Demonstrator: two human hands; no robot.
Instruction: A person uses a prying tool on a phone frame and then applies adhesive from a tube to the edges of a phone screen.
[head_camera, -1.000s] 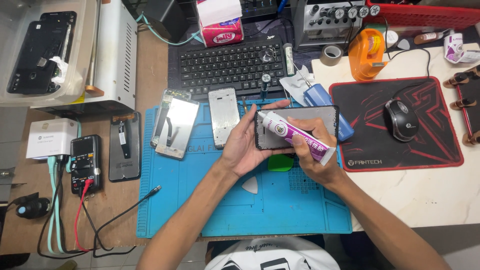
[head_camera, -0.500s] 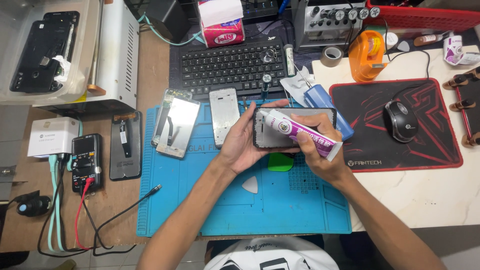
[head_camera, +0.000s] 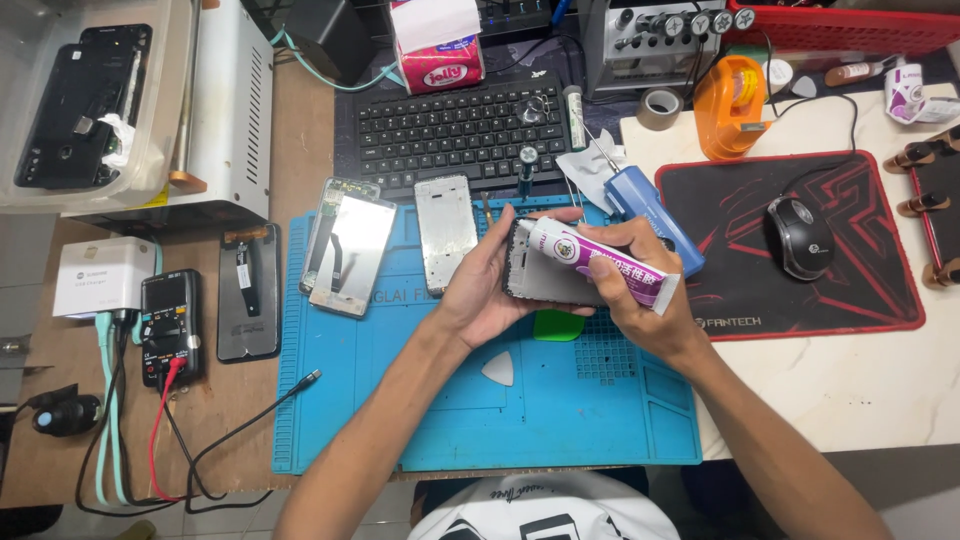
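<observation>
My left hand (head_camera: 492, 283) holds a dark phone frame (head_camera: 548, 282) up over the blue work mat (head_camera: 400, 400), fingers wrapped round its left edge. My right hand (head_camera: 635, 300) grips a white and purple glue tube (head_camera: 600, 262), its nozzle lying at the frame's upper left corner. Under the frame a green pick (head_camera: 556, 325) rests on the mat, and a white triangular pick (head_camera: 499, 369) lies nearer me.
On the mat lie a silver phone back (head_camera: 350, 250) and a white mid-frame (head_camera: 446, 232). A blue tool (head_camera: 652, 217), black keyboard (head_camera: 450, 130), mouse (head_camera: 797, 236) on a red-edged pad, multimeter (head_camera: 166, 325), black screen panel (head_camera: 248, 291) and orange tape dispenser (head_camera: 730, 106) surround it.
Both hands with the frame and tube have barely shifted; the tube's nozzle stays at the frame's upper left corner.
</observation>
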